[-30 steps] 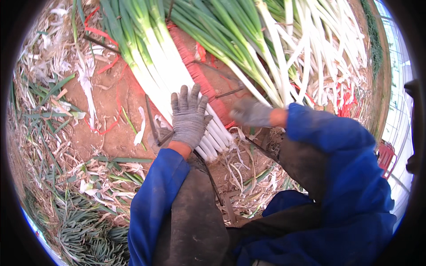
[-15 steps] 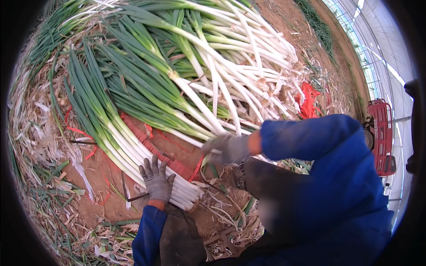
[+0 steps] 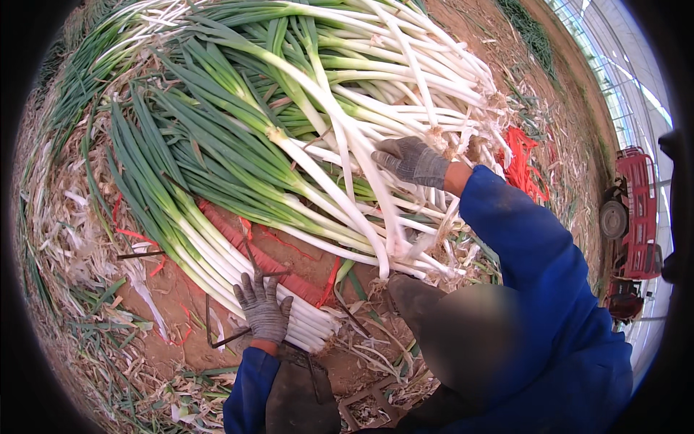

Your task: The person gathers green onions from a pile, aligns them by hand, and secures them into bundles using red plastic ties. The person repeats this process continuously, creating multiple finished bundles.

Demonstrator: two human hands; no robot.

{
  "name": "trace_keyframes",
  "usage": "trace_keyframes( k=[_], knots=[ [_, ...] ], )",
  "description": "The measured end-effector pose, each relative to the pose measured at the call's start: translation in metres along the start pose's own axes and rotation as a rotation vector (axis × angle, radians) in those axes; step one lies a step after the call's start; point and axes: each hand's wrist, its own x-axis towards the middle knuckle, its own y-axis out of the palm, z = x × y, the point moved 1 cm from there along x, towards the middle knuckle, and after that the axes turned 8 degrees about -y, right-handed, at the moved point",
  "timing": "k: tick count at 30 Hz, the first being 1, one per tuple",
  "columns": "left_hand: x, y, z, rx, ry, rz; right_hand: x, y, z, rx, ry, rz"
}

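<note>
My left hand [image 3: 264, 311], in a grey knit glove, lies with fingers spread over the white stems of a bunch of long green onions [image 3: 210, 242]. This bunch rests across a metal frame [image 3: 230, 338] with thin upright prongs, its roots toward me. Farther right, my right hand [image 3: 413, 162], gloved too, is over the large pile of green onions [image 3: 405, 94]. Its fingers are curled in against the white stem of a green onion [image 3: 370, 170]; their tips are partly hidden.
Red plastic strips [image 3: 522, 163] lie at the pile's right, and a red ribbed strip [image 3: 271, 264] is beside the bunch. Dry peelings [image 3: 79, 239] cover the ground at left. A red vehicle [image 3: 636, 213] stands at far right under a greenhouse cover.
My right hand has moved up and away, from the near stems beside my knee onto the pile's white stems. My left hand stays on the bunch.
</note>
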Motion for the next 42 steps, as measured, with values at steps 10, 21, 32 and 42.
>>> trace_keyframes(
  k=[10, 21, 32, 42],
  knots=[
    [0.006, -0.001, -0.005, -0.029, 0.006, 0.049, 0.012, -0.089, -0.181, -0.587, 0.412, -0.361],
    [0.009, -0.008, -0.013, -0.049, 0.015, 0.023, -0.017, -0.094, -0.125, -0.563, 0.404, -0.066],
    [0.003, -0.007, -0.006, -0.069, -0.01, -0.029, -0.118, -0.102, 0.021, -0.045, 0.276, 0.014],
    [0.003, 0.022, 0.002, -0.059, 0.052, -0.1, -0.231, -0.163, -0.017, -0.304, 0.061, -0.149]
  ],
)
